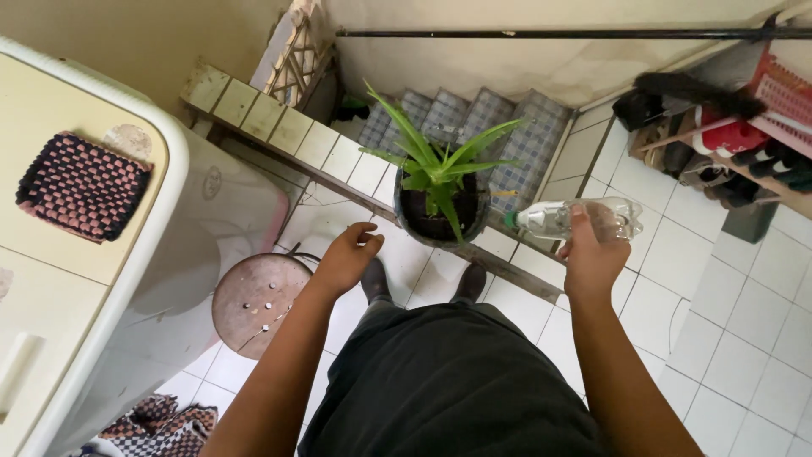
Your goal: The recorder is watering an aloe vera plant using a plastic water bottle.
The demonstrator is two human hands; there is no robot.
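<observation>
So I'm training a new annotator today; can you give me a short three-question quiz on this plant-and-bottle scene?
1. True or false: the right hand holds the clear plastic bottle tipped sideways, its cap toward the potted plant.
2. What does the left hand hold?
3. The round rusty stool is: A) below the left forearm, B) on the steps.

Key: 1 true; 2 nothing, it hovers empty; 3 A.
</observation>
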